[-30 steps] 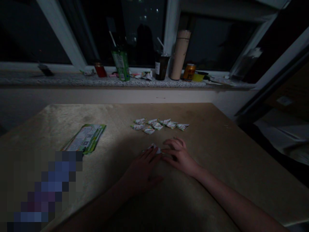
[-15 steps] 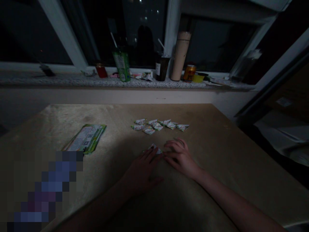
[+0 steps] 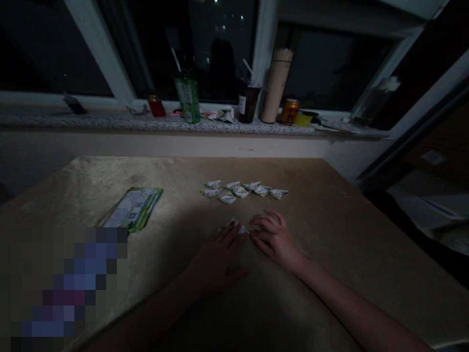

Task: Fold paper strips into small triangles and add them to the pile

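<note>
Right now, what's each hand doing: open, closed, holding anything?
Left hand: open, flat on the table, fingertips touching the small folded paper.
Right hand: open, fingers loosely curved, touching the same paper's other side.

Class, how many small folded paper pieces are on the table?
About 9. Eight folded pieces lie in a loose row mid-table; a ninth piece sits nearer, touched by the left hand and right hand. Dim light: overlaps may hide more.

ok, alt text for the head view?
The left hand and right hand press on a small folded paper piece on a tan table. More folded pieces lie beyond; green leaflets lie left; bottles stand on the windowsill.
</note>
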The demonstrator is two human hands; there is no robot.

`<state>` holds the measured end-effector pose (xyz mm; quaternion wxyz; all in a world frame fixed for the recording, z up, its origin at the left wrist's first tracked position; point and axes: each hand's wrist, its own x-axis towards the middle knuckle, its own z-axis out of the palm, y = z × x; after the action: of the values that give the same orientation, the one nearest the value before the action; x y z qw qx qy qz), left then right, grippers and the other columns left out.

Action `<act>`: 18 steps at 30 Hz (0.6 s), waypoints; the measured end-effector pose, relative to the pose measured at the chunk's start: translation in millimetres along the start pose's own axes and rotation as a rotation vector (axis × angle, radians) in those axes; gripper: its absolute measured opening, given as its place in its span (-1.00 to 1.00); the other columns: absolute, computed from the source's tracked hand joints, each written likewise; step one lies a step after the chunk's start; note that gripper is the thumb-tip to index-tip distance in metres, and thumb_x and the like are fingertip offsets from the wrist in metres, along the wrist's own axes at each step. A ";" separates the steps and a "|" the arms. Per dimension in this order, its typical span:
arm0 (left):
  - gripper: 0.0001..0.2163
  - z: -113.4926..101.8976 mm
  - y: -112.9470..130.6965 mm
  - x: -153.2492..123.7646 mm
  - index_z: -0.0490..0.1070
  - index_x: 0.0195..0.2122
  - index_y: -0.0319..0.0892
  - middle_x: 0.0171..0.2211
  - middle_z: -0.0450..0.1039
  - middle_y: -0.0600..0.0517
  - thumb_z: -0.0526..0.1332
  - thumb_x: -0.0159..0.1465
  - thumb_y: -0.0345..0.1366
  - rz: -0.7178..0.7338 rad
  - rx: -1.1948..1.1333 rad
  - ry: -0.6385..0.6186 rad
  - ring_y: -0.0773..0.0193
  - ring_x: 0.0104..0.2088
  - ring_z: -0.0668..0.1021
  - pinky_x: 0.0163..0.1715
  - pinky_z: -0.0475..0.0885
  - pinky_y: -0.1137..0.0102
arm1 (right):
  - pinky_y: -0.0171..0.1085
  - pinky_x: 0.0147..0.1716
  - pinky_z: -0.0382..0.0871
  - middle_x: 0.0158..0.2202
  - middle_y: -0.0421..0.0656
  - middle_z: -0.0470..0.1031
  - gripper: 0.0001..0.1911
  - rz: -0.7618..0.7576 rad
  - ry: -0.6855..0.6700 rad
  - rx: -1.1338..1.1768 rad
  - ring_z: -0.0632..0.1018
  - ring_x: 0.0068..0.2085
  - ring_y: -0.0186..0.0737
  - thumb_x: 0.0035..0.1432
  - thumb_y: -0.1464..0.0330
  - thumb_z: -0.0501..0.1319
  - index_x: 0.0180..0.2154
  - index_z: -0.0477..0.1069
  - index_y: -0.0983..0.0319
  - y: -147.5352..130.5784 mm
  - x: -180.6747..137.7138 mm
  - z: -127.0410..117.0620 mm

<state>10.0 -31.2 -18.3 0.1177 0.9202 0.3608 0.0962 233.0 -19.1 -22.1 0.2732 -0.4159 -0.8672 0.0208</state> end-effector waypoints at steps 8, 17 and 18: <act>-0.36 0.2 0.6 1.0 0.05 0.26 -0.14 0.31 -0.06 -0.12 0.14 0.22 0.04 -0.010 -0.013 -0.004 -0.01 0.30 -0.01 0.22 0.03 0.09 | 0.07 0.18 0.00 -0.09 -0.17 0.49 -0.85 -0.044 -0.002 -0.028 0.38 0.05 -0.15 0.22 0.38 0.15 -0.28 0.51 0.14 -1.2 -0.2 0.1; -0.35 -1.4 1.1 0.6 0.04 0.26 -0.15 0.32 -0.10 -0.15 0.15 0.22 0.04 -0.013 -0.008 -0.011 0.00 0.30 -0.01 0.21 0.03 0.09 | 0.07 0.17 0.00 -0.11 -0.16 0.50 -0.84 -0.037 -0.016 -0.009 0.39 0.03 -0.15 0.23 0.38 0.13 -0.25 0.50 0.15 -2.4 0.4 -2.5; -0.34 -1.6 1.4 0.5 0.04 0.26 -0.15 0.32 -0.10 -0.15 0.15 0.22 0.03 -0.017 -0.004 -0.015 0.00 0.30 -0.02 0.21 0.03 0.09 | 0.07 0.17 0.01 -0.12 -0.16 0.50 -0.84 -0.037 -0.009 -0.007 0.39 0.03 -0.15 0.23 0.38 0.14 -0.27 0.50 0.15 -1.8 0.1 -2.6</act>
<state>10.8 -31.6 -16.3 0.1232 0.9175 0.3677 0.0888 232.9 -20.7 -19.4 0.2680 -0.4008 -0.8760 0.0148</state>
